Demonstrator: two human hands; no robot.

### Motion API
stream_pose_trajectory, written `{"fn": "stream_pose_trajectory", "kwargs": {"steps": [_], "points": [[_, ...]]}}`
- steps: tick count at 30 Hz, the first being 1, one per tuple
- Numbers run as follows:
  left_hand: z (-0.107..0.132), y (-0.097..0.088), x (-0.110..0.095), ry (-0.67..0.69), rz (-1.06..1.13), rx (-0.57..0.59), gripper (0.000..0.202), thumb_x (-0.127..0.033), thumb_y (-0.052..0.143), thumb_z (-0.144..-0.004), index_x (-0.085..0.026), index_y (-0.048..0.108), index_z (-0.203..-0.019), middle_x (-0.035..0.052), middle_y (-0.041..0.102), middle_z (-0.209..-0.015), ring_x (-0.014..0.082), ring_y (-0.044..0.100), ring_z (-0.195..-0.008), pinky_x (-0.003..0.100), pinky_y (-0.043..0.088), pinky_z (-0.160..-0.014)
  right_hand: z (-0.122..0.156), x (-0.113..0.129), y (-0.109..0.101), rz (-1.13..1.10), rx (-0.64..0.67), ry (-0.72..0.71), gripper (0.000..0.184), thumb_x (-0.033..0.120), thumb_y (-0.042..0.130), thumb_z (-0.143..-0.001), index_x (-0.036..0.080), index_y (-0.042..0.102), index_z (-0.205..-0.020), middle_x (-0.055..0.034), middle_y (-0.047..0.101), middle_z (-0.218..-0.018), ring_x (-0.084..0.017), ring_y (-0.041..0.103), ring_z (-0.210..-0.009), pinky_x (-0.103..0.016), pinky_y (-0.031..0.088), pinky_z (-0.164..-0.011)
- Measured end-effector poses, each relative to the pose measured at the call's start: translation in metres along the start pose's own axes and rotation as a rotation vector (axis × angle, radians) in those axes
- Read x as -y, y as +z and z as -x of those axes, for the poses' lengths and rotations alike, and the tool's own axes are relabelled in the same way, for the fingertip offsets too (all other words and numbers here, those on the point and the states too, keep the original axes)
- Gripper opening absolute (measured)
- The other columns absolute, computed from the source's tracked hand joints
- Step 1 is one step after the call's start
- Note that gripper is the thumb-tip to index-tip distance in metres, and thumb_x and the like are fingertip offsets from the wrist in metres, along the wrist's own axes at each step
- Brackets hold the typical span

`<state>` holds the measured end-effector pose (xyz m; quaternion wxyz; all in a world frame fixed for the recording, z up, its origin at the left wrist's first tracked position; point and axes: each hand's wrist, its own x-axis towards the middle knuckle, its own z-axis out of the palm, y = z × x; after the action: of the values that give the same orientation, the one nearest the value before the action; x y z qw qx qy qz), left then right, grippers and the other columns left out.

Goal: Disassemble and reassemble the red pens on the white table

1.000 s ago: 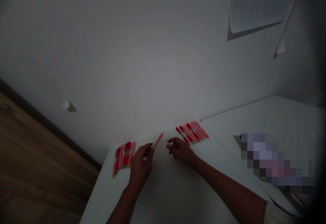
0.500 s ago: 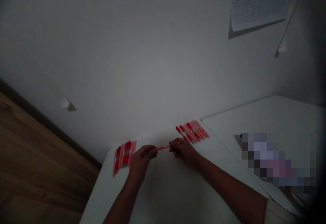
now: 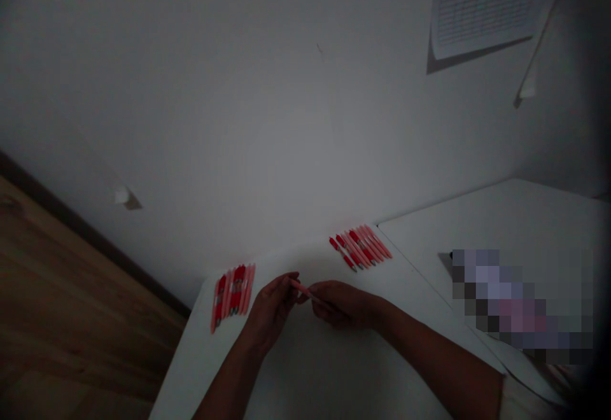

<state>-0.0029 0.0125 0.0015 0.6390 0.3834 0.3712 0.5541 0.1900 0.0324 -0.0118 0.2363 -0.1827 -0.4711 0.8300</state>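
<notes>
Tabletop (image 3: 305,375) | left hand (image 3: 270,313), right hand (image 3: 344,305) pinching pink pen (image 3: 305,291) | diagonal, tip upper-left

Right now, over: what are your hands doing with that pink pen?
Right hand holding pink pen; left hand at its end. Red pens in two rows beyond, on white table.

Pink-red pen (image 3: 308,293); rows of red-and-pink pens (image 3: 232,297); white tabletop (image 3: 305,369); brown wood-grain floor (image 3: 71,318); grey-white wall (image 3: 238,121).
</notes>
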Motion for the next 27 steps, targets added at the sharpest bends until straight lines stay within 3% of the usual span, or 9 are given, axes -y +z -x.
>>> {"fn": "stream_pose_trajectory", "kwargs": {"steps": [4, 14, 21, 24, 27], "points": [[-0.001, -0.001, 0.003, 0.048, -0.069, -0.064, 0.020, -0.026, 0.072, -0.076, -0.013, 0.072, -0.091, 0.0048, 0.070, -0.082, 0.0101, 0.062, -0.073, 0.021, 0.050, -0.074, -0.003, -0.004, -0.001, 0.192, -0.114, -0.063, 0.029, 0.045, 0.050, -0.090, 0.018, 0.061, -0.097, 0.0079, 0.042, -0.056, -0.003, 0.025, -0.037, -0.018, 0.016, -0.035], [-0.001, 0.004, 0.005, 0.083, -0.102, -0.145, 0.022, -0.030, 0.076, -0.071, -0.014, 0.074, -0.086, 0.0037, 0.070, -0.077, 0.0103, 0.060, -0.072, 0.021, 0.049, -0.075, -0.009, -0.014, 0.000, 0.648, -0.311, -0.331, 0.029, 0.037, 0.045, -0.092, 0.014, 0.063, -0.091, 0.0058, 0.041, -0.055, -0.007, 0.034, -0.048, -0.019, 0.027, -0.046], [0.000, 0.010, 0.006, 0.094, -0.094, -0.181, 0.023, -0.031, 0.077, -0.069, -0.015, 0.074, -0.086, 0.0037, 0.070, -0.078, 0.0101, 0.060, -0.072, 0.021, 0.050, -0.075, -0.005, -0.013, 0.004, 1.008, -0.427, -0.463, 0.029, 0.031, 0.041, -0.095, 0.016, 0.065, -0.096, -0.0006, 0.061, -0.070, -0.010, 0.052, -0.061, -0.022, 0.037, -0.061], [0.001, 0.011, 0.007, 0.087, -0.088, -0.217, 0.026, -0.031, 0.078, -0.067, -0.014, 0.074, -0.086, 0.0040, 0.070, -0.078, 0.0098, 0.060, -0.070, 0.020, 0.051, -0.073, -0.005, -0.012, 0.006, 1.122, -0.434, -0.465, 0.030, 0.032, 0.038, -0.096, 0.017, 0.064, -0.100, -0.0046, 0.067, -0.083, -0.014, 0.058, -0.072, -0.024, 0.039, -0.067], [0.000, 0.012, 0.008, 0.082, -0.080, -0.248, 0.027, -0.031, 0.079, -0.066, -0.013, 0.074, -0.086, 0.0040, 0.071, -0.077, 0.0091, 0.060, -0.068, 0.019, 0.051, -0.072, -0.005, -0.012, 0.008, 1.223, -0.466, -0.446, 0.031, 0.034, 0.036, -0.098, 0.017, 0.062, -0.099, -0.0056, 0.067, -0.085, -0.015, 0.059, -0.074, -0.025, 0.038, -0.068]]}}
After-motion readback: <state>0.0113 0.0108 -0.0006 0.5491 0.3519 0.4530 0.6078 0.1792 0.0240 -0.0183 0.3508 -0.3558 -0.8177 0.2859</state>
